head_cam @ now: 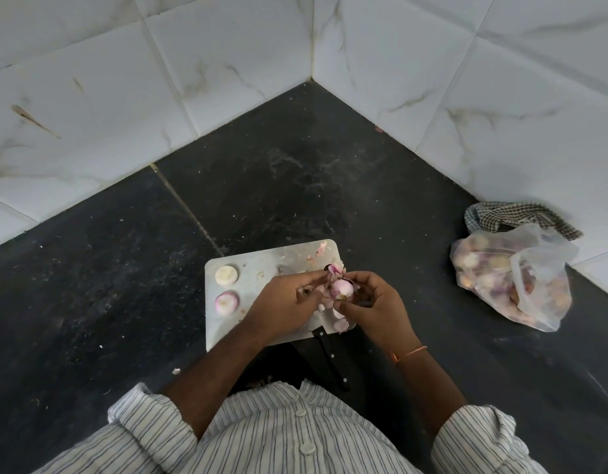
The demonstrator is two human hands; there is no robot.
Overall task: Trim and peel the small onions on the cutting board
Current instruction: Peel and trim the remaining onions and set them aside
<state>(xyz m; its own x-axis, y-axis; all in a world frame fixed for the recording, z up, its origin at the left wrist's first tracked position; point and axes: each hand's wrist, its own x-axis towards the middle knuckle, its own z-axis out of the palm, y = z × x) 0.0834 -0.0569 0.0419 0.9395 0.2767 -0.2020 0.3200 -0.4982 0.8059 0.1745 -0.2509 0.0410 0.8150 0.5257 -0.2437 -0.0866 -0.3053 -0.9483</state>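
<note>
Your fingertips [342,304] pinch a small onion [341,289] between both hands above the cutting board [261,265], right hand [372,304] gripping, left hand [289,299] tugging loose skin. You look mid-peel; next, strip the remaining skin and set it beside the two peeled onions [226,288].

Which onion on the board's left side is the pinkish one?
The nearer one, closest to the person. The farther onion, toward the wall, is creamy white. Both lie on the cutting board, untouched.
</note>
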